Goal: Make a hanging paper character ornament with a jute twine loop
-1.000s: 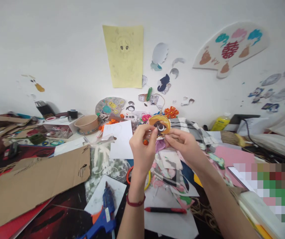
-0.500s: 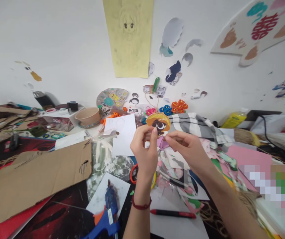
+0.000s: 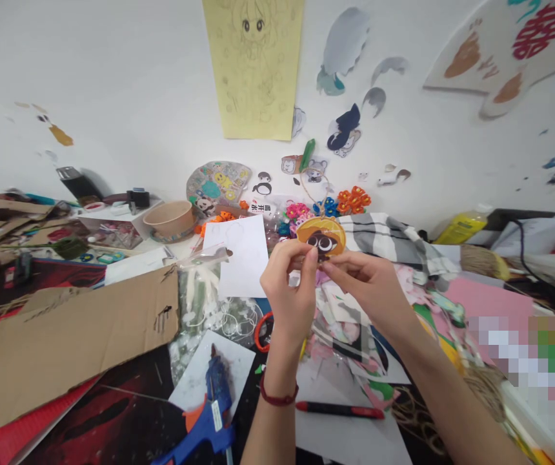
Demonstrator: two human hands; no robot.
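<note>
While left hand pinches hatted cutout, right hand's grip unclear, I judge uneven pull could crease it.

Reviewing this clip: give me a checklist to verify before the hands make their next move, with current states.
1. Left hand pinching the yellow-hatted cutout: ok, at its lower part.
2. Cutout fully visible: not ok, its lower part is hidden behind the hands.
3. Right hand gripping something: cannot tell, too small to see.
4. Blue glue gun apart from both hands: ok.
5. Glue gun cool: cannot tell.
6. Red-and-black pen set down: ok, lying on white paper.
</note>
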